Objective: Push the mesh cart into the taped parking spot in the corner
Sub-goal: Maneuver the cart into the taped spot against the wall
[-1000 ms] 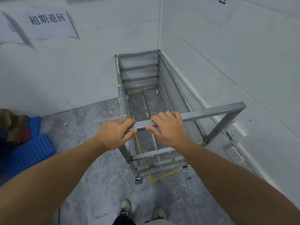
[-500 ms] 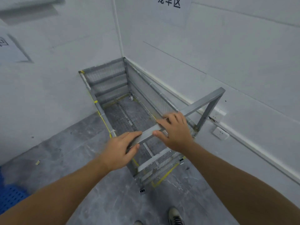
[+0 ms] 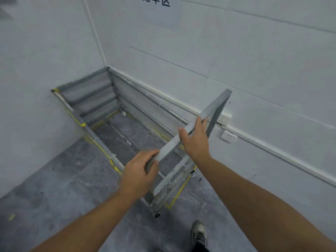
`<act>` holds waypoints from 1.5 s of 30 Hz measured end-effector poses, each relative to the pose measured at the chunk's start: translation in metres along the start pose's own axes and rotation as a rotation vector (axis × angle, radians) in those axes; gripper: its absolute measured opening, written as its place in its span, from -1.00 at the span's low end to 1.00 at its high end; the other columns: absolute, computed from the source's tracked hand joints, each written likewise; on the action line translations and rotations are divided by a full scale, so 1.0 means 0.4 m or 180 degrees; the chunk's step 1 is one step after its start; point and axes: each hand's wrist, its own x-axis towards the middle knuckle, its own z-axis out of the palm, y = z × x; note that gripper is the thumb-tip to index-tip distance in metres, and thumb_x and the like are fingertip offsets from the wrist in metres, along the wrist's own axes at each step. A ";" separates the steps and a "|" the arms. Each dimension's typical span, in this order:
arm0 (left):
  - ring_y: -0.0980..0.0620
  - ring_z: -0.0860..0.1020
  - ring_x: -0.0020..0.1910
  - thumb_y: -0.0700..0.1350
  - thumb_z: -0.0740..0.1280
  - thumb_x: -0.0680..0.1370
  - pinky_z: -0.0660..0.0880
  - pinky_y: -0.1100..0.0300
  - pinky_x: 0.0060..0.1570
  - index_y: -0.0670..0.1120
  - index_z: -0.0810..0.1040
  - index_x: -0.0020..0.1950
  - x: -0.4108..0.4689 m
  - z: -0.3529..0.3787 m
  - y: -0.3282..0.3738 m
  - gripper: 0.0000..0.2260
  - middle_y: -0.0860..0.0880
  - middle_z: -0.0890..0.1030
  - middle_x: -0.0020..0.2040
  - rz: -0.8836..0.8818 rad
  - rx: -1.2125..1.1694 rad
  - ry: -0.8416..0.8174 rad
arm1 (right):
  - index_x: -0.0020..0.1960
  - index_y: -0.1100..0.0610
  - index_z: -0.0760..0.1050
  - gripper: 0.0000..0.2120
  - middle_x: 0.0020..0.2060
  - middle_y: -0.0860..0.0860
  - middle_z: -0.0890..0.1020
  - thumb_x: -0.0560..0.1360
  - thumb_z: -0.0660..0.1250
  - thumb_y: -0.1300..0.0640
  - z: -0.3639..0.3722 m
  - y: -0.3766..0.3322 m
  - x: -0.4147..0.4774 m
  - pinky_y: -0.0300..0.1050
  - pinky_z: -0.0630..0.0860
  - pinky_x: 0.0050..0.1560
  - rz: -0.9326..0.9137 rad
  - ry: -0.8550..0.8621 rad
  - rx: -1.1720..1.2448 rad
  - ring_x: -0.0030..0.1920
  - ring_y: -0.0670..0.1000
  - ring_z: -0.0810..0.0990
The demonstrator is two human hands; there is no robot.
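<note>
Wall sign [image 3: 156, 1], cropped: "区"

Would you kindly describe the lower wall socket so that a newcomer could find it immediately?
Start at the right-hand wall and follow its pale skirting strip down from the corner. Just past the far upright of the mesh cart's handle frame sit two white sockets. The lower wall socket is fully in view below the strip; the other, above, is partly hidden by the upright.

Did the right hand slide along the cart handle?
Yes. The right hand has slid along the handle bar, away from the left hand and toward the handle's wall-side post.
</note>
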 end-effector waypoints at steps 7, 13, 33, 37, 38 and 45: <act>0.24 0.49 -0.02 -0.06 0.28 0.56 0.34 0.52 -0.01 -0.10 0.59 0.23 0.023 0.022 0.005 -0.71 0.11 0.57 0.06 0.0040 -0.0061 -0.0005 | 0.61 0.07 -0.11 -0.23 0.60 0.08 -0.18 0.60 0.17 -0.22 -0.016 0.007 0.023 0.00 0.26 0.38 -0.0023 -0.0013 -0.0203 0.55 0.15 0.13; 0.20 0.51 -0.03 -0.08 0.29 0.55 0.44 0.33 -0.03 -0.09 0.58 0.25 0.057 0.057 0.017 -0.71 0.06 0.60 0.06 -0.0028 -0.0094 0.0019 | 0.61 0.08 -0.09 -0.25 0.60 0.10 -0.16 0.60 0.17 -0.21 -0.033 0.020 0.070 0.04 0.28 0.36 -0.0081 -0.0032 -0.0277 0.53 0.19 0.18; 0.21 0.55 -0.04 0.05 0.27 0.53 0.46 0.37 -0.04 -0.05 0.62 0.22 0.260 0.221 0.095 -0.66 0.12 0.61 0.02 -0.0330 0.0156 0.0441 | 0.60 0.10 -0.10 -0.23 0.59 0.15 -0.17 0.60 0.17 -0.23 -0.130 0.083 0.345 0.08 0.23 0.41 -0.0370 -0.0403 -0.0242 0.53 0.22 0.13; 0.22 0.54 -0.07 0.07 0.27 0.54 0.43 0.40 -0.07 -0.04 0.62 0.23 0.271 0.236 0.095 -0.66 0.08 0.63 0.02 -0.0388 0.0346 0.0465 | 0.61 0.10 -0.11 -0.20 0.59 0.17 -0.19 0.58 0.14 -0.28 -0.127 0.105 0.375 0.14 0.23 0.44 -0.0443 -0.0512 -0.0218 0.53 0.21 0.15; 0.20 0.54 -0.07 0.06 0.28 0.54 0.43 0.37 -0.07 -0.04 0.62 0.23 0.269 0.236 0.096 -0.67 0.07 0.63 0.03 -0.0387 0.0389 0.0471 | 0.61 0.08 -0.11 -0.20 0.59 0.16 -0.19 0.58 0.12 -0.30 -0.124 0.107 0.375 0.19 0.27 0.43 -0.0471 -0.0518 -0.0247 0.53 0.22 0.18; -0.01 0.53 -0.17 0.12 0.16 0.58 0.52 0.07 -0.16 -0.02 0.57 0.29 0.262 0.224 0.124 -0.60 0.00 0.67 -0.09 -0.0302 0.1073 0.0258 | 0.61 0.08 -0.15 -0.19 0.59 0.14 -0.23 0.57 0.11 -0.32 -0.153 0.104 0.372 0.20 0.18 0.46 -0.0507 -0.0682 -0.0401 0.58 0.15 -0.04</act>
